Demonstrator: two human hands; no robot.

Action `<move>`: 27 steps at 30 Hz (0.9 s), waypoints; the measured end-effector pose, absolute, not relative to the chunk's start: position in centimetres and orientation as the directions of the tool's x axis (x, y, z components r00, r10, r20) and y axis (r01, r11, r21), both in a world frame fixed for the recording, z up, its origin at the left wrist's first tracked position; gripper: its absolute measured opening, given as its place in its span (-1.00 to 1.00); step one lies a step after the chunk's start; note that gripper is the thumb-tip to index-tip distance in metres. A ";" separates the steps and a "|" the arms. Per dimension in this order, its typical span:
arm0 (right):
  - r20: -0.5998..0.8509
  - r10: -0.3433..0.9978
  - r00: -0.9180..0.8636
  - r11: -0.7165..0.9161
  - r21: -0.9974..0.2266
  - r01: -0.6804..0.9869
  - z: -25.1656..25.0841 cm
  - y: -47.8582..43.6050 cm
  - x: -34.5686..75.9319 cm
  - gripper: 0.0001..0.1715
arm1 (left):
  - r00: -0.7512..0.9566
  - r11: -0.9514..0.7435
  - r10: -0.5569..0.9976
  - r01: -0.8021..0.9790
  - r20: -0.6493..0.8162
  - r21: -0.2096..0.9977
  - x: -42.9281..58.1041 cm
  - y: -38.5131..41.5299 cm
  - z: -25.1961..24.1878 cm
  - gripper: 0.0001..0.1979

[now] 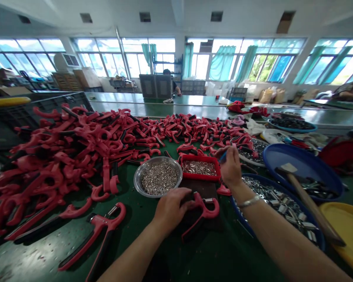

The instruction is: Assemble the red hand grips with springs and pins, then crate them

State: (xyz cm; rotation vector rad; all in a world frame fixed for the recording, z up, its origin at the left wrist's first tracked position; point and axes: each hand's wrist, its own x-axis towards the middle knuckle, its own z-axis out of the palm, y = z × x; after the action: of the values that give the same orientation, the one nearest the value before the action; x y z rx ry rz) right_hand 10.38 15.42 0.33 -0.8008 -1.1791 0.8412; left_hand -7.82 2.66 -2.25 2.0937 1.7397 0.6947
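My left hand (172, 209) is curled at the upper left end of a red and black spring hand grip (210, 211), its thumb and fingers closed on it. The grip lies on a dark block (202, 187) and shows a coil spring near its curved arm. Raised beyond it, my right hand (231, 166) pinches a small blue object (222, 157), mostly hidden by the fingers. Close by are a clear bowl (137, 181) of small metal pieces and a red tray (200, 177) of metal pins. Another spring hand grip (98, 227) lies at left.
Red and black grip parts (85, 145) are heaped across the left and back. At right stand a blue basin (320, 237) of metal pieces, a larger blue tray (282, 156), a hammer (312, 203) and a yellow tray (348, 223). People sit farther off.
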 end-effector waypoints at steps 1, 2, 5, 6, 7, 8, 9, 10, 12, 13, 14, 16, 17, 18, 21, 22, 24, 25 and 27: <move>0.448 0.877 0.175 0.460 -0.888 -0.032 -0.3 16.5 10.5 -0.68 | 0.088 -0.156 0.984 0.854 0.158 0.497 -8.6 2.9 -1.7 -0.69; 0.445 0.879 0.170 0.440 -0.895 0.067 -1.0 17.4 10.7 -0.69 | 0.025 -0.085 0.989 0.897 0.144 0.433 -9.6 3.3 -1.1 -0.70; 0.456 0.875 0.161 0.373 -0.849 0.375 -2.0 18.6 12.4 -0.74 | -0.125 0.120 0.992 0.974 0.014 0.192 -12.9 5.4 -0.2 -0.69; 0.471 0.867 0.163 0.355 -0.812 0.463 -1.8 18.4 12.9 -0.75 | -0.132 0.136 0.991 0.978 -0.034 0.160 -13.9 6.1 -0.2 -0.70; 0.493 0.854 0.165 0.342 -0.771 0.537 -1.5 18.0 13.3 -0.74 | -0.130 0.139 0.989 0.980 -0.072 0.144 -14.6 6.8 -0.3 -0.73; 0.519 0.840 0.155 0.336 -0.723 0.604 -0.9 17.4 13.5 -0.70 | -0.119 0.132 0.988 0.980 -0.094 0.146 -15.1 7.4 -0.4 -0.78; 0.543 0.832 0.111 0.343 -0.661 0.667 -0.3 16.7 13.4 -0.64 | -0.112 0.126 0.989 0.981 -0.101 0.150 -15.4 7.8 -0.7 -0.81; 0.557 0.830 0.029 0.369 -0.588 0.720 0.3 15.8 12.8 -0.60 | -0.111 0.126 0.989 0.981 -0.103 0.149 -15.5 8.1 -0.9 -0.83; 0.511 0.825 -0.242 0.482 -0.413 0.772 1.3 14.2 10.6 -0.62 | -0.117 0.130 0.988 0.981 -0.099 0.145 -15.3 8.3 -1.3 -0.82; 0.451 0.805 -0.385 0.556 -0.346 0.756 1.6 13.6 9.0 -0.67 | -0.120 0.133 0.988 0.980 -0.097 0.145 -15.2 8.2 -1.4 -0.81; 0.377 0.774 -0.508 0.621 -0.297 0.725 1.7 13.1 7.3 -0.73 | -0.123 0.136 0.988 0.980 -0.094 0.146 -15.1 8.1 -1.5 -0.80; 0.228 0.716 -0.660 0.698 -0.231 0.678 1.6 12.9 3.6 -0.83 | -0.130 0.142 0.988 0.979 -0.089 0.149 -15.1 7.9 -1.6 -0.78; 0.158 0.695 -0.701 0.717 -0.208 0.665 1.4 13.1 1.9 -0.83 | -0.135 0.147 0.987 0.978 -0.087 0.150 -15.1 7.9 -1.6 -0.77; 0.098 0.684 -0.723 0.726 -0.189 0.661 1.2 13.4 0.4 -0.80 | -0.142 0.153 0.986 0.977 -0.086 0.149 -15.3 7.8 -1.5 -0.77; -0.025 0.673 -0.740 0.728 -0.160 0.667 0.5 14.5 -2.4 -0.68 | -0.160 0.171 0.984 0.975 -0.082 0.144 -15.6 7.6 -1.4 -0.78; -0.049 0.672 -0.739 0.725 -0.159 0.670 0.3 14.8 -2.7 -0.67 | -0.166 0.176 0.983 0.974 -0.077 0.143 -15.7 7.6 -1.4 -0.78; -0.078 0.671 -0.737 0.720 -0.169 0.673 0.0 15.3 -2.8 -0.67 | -0.178 0.187 0.982 0.972 -0.067 0.144 -15.7 7.5 -1.3 -0.77; -0.084 0.672 -0.735 0.716 -0.179 0.675 -0.1 15.4 -2.6 -0.67 | -0.184 0.191 0.981 0.971 -0.063 0.145 -15.7 7.5 -1.3 -0.77; -0.082 0.677 -0.732 0.705 -0.214 0.676 -0.2 15.6 -2.0 -0.70 | -0.191 0.197 0.980 0.969 -0.053 0.148 -15.6 7.5 -1.3 -0.76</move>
State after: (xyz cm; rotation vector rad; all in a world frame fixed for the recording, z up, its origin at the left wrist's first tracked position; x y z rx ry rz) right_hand -1.96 15.61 -0.21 -1.1496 -2.8976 0.3624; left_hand -15.61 7.54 -1.34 1.9051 2.3225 0.1228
